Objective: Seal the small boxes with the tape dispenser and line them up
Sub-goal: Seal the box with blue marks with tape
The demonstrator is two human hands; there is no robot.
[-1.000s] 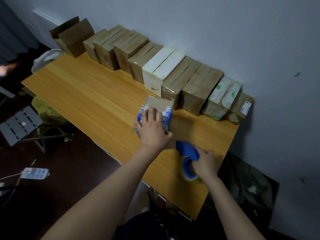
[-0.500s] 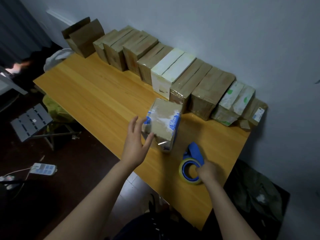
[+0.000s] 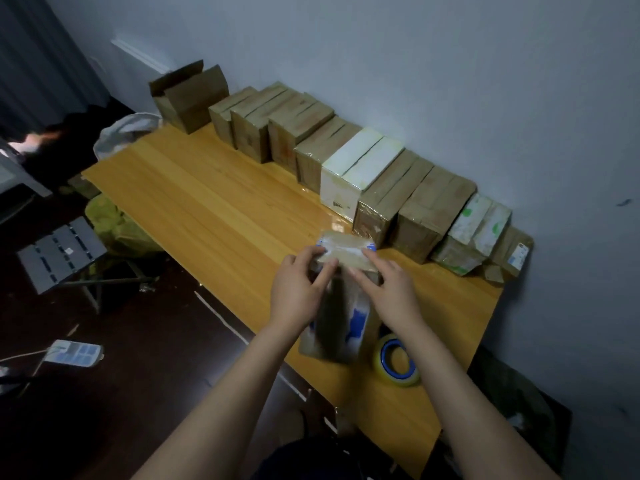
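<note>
A small brown box [image 3: 341, 317] with blue print stands upright on the wooden table [image 3: 214, 209] near its front edge. My left hand [image 3: 299, 289] grips the box's top left edge, fingers curled over the top. My right hand [image 3: 389, 289] lies on the top right, its fingers fairly straight and pressing the flap. The tape dispenser [image 3: 396, 360], a blue ring with a yellowish tape roll, lies on the table just right of the box, with neither hand on it. Several sealed boxes [image 3: 377, 188] stand in a row along the wall.
An open brown carton [image 3: 188, 95] stands at the far left end of the row. A folding stool [image 3: 60, 252] and a power strip [image 3: 74, 351] are on the dark floor to the left. A dark bag [image 3: 519, 403] lies beyond the table's right end.
My right hand let go of the tape dispenser and moved onto the box. My left hand took hold of the box top, and the box came nearer to the front edge.
</note>
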